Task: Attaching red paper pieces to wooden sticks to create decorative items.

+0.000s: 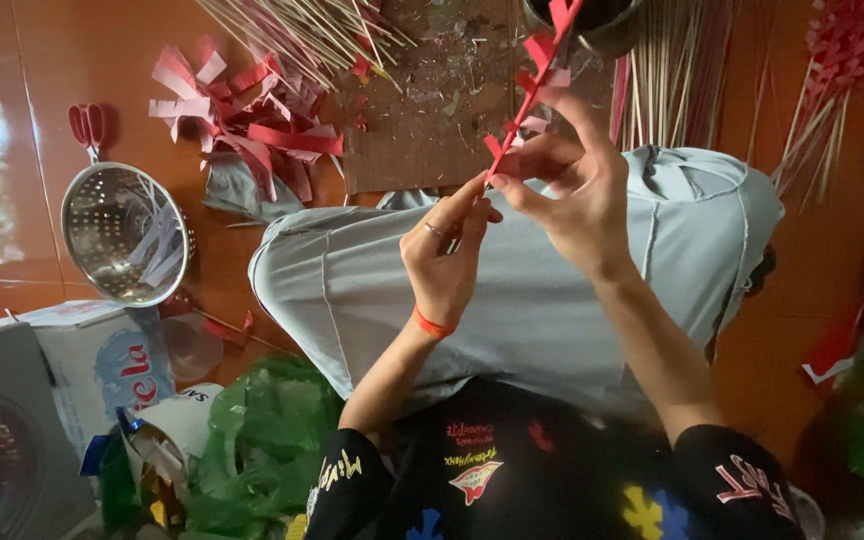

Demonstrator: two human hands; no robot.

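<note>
Near the centre of the frame, slightly above the middle, both hands meet on a thin stick wrapped in red paper (530, 95), which runs diagonally from the fingertips up toward the top edge, with small red paper tabs sticking out along its length. The left hand (447, 255), with a ring on one finger and a red band at the wrist, has its thumb and forefinger pressed together on the lower end of the stick. The right hand (577, 195), just beside it and touching it at the fingertips, pinches the stick slightly higher up, its fingers closed around the wrapped part; exactly which fingers bear on the paper is hard to tell from this angle. Beneath the hands lies the person's lap in pale grey-blue cloth (552, 300). At the upper centre of the frame a brown cardboard sheet (422, 130) rests on the orange tiled floor (82, 60), with a heap of red and pink paper strips (252, 125) to its left and a bundle of bare bamboo skewers (672, 70) to its right. At the left a metal colander (127, 235) holds some pale strips, with red-handled scissors (87, 125) just above it. Crumpled green plastic (262, 445) lies at the lower left.
</note>
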